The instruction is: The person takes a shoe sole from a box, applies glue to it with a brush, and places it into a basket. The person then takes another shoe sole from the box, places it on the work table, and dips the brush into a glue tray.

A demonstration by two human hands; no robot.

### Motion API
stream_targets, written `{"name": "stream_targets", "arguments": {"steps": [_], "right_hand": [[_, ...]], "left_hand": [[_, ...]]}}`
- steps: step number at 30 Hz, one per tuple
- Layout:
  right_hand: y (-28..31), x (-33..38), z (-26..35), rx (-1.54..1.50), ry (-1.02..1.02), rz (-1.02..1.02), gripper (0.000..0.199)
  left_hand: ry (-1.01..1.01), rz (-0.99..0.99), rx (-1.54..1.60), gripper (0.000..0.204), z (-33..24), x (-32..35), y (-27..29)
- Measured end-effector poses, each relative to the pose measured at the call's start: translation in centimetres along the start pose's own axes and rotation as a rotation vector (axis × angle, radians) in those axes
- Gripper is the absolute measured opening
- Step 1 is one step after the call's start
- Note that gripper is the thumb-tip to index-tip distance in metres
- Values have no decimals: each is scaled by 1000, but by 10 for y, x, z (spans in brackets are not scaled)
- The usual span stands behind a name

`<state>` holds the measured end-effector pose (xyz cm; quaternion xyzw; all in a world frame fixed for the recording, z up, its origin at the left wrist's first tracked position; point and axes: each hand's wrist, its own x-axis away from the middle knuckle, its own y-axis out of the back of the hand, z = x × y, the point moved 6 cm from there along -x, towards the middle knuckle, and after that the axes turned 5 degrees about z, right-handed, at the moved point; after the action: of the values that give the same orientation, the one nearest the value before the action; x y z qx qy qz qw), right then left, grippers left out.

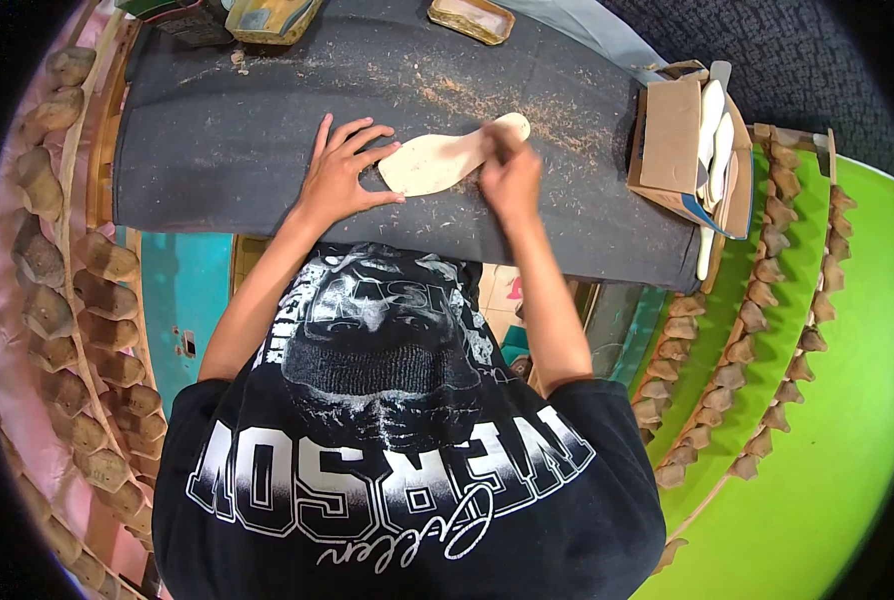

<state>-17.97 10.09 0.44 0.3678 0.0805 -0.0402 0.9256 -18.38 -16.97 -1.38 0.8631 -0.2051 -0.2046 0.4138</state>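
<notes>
A pale, sole-shaped insole [429, 165] lies flat on the dark cloth of the table, its wide end to the left and its narrow end to the upper right. My left hand [342, 175] is open at the wide end, thumb and fingers spread, with the thumb and a fingertip touching the edge. Over the narrow end, my right hand [512, 180] is closed and smeared by motion. A dark brown patch shows at its fingers, too blurred to name, and it covers part of the insole.
Reddish-brown shavings [467, 95] are scattered beyond the insole. A cardboard box [665, 135] of pale sole-shaped pieces stands at the table's right end. Along the far edge sit a yellowish basket [272, 22] and a small tray [470, 35]. Racks of brown shoe lasts [42, 245] flank both sides.
</notes>
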Motion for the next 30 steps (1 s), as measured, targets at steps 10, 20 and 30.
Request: {"name": "stream_targets", "arguments": {"steps": [10,20,30], "right_hand": [[6,6,16,237,-52,-126,26],[19,19,24,246,35,-119,45],[-34,41,54,69,168,113,44]], "left_hand": [[36,11,58,73,9,3,0],[-12,-1,-21,70,2,3,1],[-1,8,-25,71,1,2,1]]}}
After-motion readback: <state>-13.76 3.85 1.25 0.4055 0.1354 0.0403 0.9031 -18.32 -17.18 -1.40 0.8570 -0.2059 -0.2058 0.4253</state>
